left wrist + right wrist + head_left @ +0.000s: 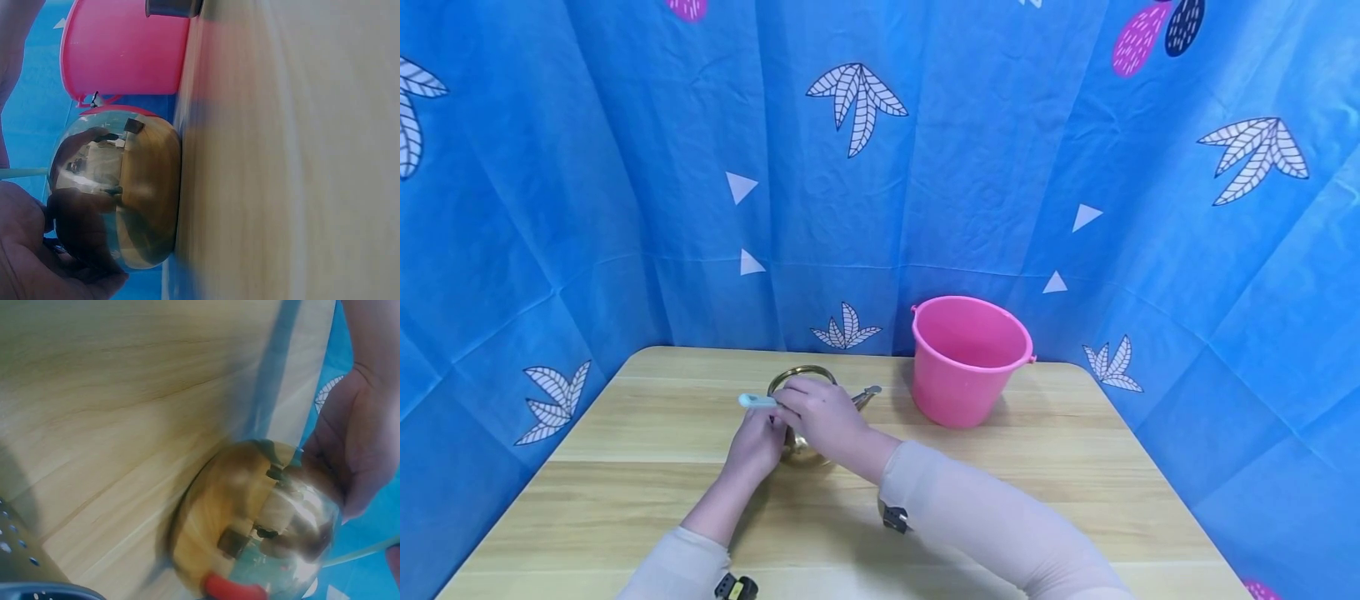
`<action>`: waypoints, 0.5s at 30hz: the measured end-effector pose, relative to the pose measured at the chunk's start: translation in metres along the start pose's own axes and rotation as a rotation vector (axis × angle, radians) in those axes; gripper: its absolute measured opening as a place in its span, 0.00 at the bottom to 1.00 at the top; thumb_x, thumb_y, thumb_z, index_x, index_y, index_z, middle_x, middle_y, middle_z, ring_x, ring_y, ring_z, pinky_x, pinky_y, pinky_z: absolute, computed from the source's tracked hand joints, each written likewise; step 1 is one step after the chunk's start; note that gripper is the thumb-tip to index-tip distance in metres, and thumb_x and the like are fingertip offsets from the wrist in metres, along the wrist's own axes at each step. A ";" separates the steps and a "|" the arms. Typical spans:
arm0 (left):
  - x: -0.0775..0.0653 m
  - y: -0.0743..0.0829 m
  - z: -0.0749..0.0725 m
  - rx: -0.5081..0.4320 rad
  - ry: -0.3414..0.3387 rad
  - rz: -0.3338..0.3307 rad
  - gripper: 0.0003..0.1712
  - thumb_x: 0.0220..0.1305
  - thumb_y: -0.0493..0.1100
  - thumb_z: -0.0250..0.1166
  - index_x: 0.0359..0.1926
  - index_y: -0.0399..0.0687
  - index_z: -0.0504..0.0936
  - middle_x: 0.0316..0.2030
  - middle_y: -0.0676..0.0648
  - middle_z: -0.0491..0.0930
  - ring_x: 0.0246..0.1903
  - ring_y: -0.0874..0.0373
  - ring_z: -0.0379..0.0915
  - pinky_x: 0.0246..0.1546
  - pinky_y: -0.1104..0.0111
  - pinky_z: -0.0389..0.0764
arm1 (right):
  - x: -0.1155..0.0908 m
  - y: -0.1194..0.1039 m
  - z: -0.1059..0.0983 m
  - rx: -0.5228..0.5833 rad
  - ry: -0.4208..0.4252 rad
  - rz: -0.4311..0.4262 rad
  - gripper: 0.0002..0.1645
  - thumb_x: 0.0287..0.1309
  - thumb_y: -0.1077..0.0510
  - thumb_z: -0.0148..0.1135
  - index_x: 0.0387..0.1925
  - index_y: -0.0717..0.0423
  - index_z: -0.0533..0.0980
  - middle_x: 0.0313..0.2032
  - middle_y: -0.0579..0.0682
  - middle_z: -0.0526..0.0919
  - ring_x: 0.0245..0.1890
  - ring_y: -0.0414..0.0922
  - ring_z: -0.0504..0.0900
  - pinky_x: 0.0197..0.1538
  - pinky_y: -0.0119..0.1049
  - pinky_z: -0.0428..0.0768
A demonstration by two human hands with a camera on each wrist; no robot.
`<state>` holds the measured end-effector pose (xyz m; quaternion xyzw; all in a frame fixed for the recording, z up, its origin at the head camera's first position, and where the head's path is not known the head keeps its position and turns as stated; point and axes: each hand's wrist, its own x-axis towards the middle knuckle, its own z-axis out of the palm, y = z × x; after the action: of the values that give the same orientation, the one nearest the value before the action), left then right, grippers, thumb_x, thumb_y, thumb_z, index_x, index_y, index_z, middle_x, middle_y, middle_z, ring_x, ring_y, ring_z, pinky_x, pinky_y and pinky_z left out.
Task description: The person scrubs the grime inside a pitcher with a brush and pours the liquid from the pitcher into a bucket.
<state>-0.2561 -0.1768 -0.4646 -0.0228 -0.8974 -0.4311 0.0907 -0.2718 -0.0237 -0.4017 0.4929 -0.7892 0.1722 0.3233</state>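
A shiny, gold-coloured round spouted pot [803, 452] stands on the table in the head view, with a ring-shaped part [805, 369] at its top and a slim spout [865, 397] pointing right. My left hand [758, 442] grips the pot's left side; in the left wrist view its fingers [75, 284] curl against the round body. Over the pot's top, my right hand [827, 417] holds a light-blue handle [758, 401] whose rounded end sticks out leftward. The other end of this tool is hidden, so its kind does not show.
A pink bucket [966, 383] stands at the back right of the wooden table [1060, 500], close to the blue curtain [985, 150]. Low in the right wrist view, a perforated metal piece [28, 556] is cut off by the edge.
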 end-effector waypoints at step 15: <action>-0.001 -0.001 0.000 0.075 -0.020 -0.038 0.30 0.80 0.47 0.38 0.63 0.23 0.67 0.62 0.25 0.68 0.66 0.33 0.60 0.65 0.42 0.65 | 0.011 0.001 0.001 -0.068 -0.059 0.089 0.10 0.61 0.54 0.70 0.44 0.51 0.85 0.41 0.43 0.85 0.41 0.37 0.84 0.47 0.27 0.81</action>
<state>-0.2548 -0.1775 -0.4652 -0.0067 -0.9141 -0.3987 0.0742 -0.2765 -0.0309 -0.3949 0.4508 -0.8250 0.1449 0.3084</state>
